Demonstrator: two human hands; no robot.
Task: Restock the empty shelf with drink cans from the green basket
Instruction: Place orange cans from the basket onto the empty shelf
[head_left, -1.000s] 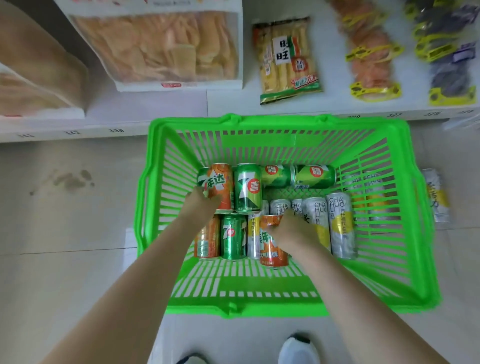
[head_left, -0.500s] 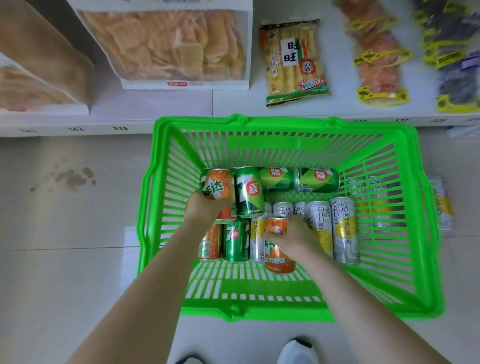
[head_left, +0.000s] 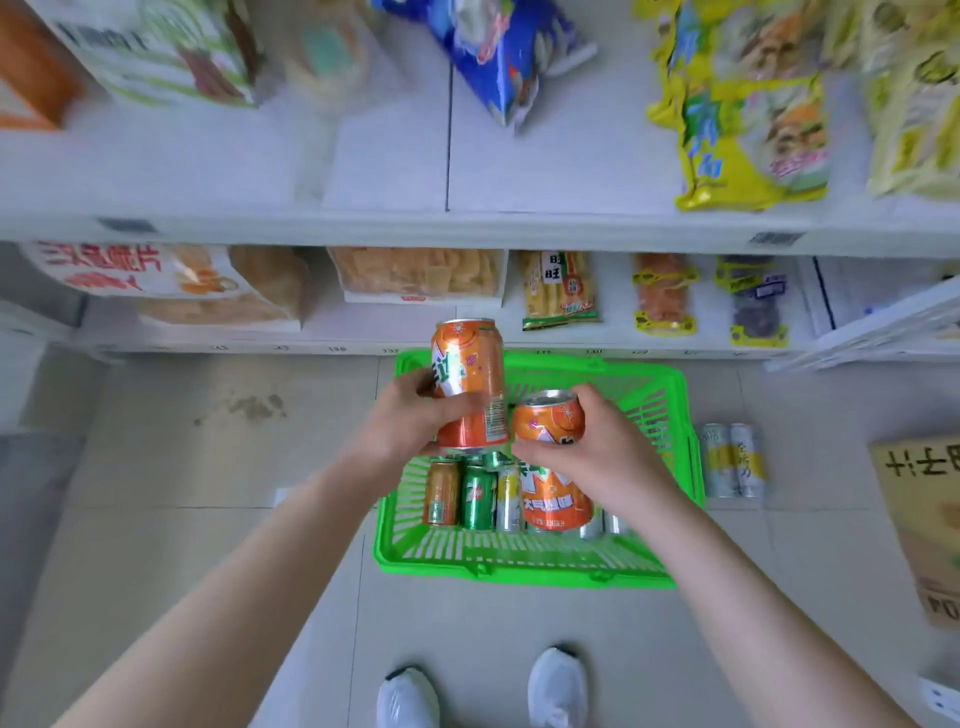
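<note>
While both arms reach out over the green slatted plastic basket (head_left: 535, 569) standing on the tiled floor at centre frame, a person lifts one drink can in each hand, seemingly to carry two per trip to the shelving above. At centre left, the left hand (head_left: 402, 428) is wrapped round the lower half of an upright orange aluminium soda can (head_left: 470, 382), raised clear above the basket's far rim, its top pointing toward the shelves. Just to its right and touching it or nearly so, the right hand (head_left: 605, 457) is clamped on a second orange soda can (head_left: 553, 467), held a little lower over the basket. Both look clear of the load and ready to go up; the bare white stretch of upper shelf (head_left: 561, 171) at top centre, between snack bags, is the likely spot.

Counted: two cans in hand, both orange. Lying in the basket, one orange can (head_left: 441, 491), one green can (head_left: 478, 496) and one pale yellow-and-silver can (head_left: 508, 499) show plainly; others are hidden behind the hands. Right of the basket, two slim silver-and-yellow cans (head_left: 732, 460) lie on the floor.
</note>
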